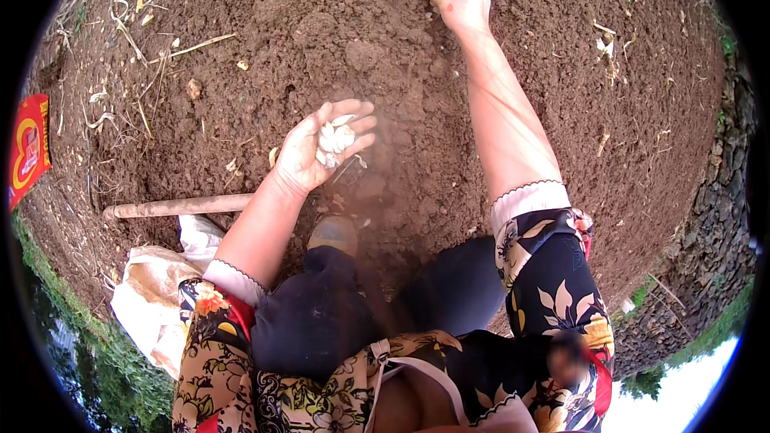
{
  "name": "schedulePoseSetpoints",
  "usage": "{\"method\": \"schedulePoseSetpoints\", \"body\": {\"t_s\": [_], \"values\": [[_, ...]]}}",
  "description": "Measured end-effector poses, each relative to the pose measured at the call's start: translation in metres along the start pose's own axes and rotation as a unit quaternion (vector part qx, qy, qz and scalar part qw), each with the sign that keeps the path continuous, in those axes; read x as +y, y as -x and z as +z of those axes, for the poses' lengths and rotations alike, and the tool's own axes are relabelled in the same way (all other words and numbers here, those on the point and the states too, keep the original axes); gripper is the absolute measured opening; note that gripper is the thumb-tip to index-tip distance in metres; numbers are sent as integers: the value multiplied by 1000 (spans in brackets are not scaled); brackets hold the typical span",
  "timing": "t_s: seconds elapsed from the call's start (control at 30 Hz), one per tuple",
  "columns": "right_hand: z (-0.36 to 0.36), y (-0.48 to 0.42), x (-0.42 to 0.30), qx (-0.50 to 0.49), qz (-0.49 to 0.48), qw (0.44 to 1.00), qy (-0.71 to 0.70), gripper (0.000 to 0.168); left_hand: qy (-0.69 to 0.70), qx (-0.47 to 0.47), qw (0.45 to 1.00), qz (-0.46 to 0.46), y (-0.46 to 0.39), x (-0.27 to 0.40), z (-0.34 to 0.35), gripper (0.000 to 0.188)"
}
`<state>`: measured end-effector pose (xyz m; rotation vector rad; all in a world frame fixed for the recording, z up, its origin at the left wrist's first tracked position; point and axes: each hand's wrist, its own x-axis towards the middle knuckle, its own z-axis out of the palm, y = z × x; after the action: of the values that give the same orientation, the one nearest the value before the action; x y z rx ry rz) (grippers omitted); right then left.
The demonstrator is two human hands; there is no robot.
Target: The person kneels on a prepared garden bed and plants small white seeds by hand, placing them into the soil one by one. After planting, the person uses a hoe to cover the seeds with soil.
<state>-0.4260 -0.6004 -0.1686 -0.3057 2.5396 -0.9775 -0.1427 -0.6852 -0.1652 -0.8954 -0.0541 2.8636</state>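
Observation:
My left hand lies palm up above the soil, its fingers loosely curled round a small heap of garlic cloves. Farther out, at the top of the view, my right hand is down at the brown soil. Its thumb and forefinger pinch together on a small pale thing, of which only a tip shows; it looks like a clove. The other fingers of that hand are folded in.
A wooden pole lies on the soil at the left, beside a whitish woven sack. A red printed packet is at the far left rim. Dry stalks are scattered about. A rough stone-like strip runs along the right.

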Motion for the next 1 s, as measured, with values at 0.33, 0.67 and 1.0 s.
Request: {"method": "schedulePoseSetpoints", "body": {"t_s": [0.33, 0.67, 1.0], "values": [[22, -2, 2, 42, 4, 973, 225, 15, -29, 14, 999, 1, 1, 1, 1, 41], [0, 14, 7, 28, -148, 979, 134, 20, 5, -19, 1000, 13, 2, 2, 3, 47], [4, 199, -33, -169, -364, 911, 94, 20, 55, -81, 995, 14, 8, -6, 10, 52]]}}
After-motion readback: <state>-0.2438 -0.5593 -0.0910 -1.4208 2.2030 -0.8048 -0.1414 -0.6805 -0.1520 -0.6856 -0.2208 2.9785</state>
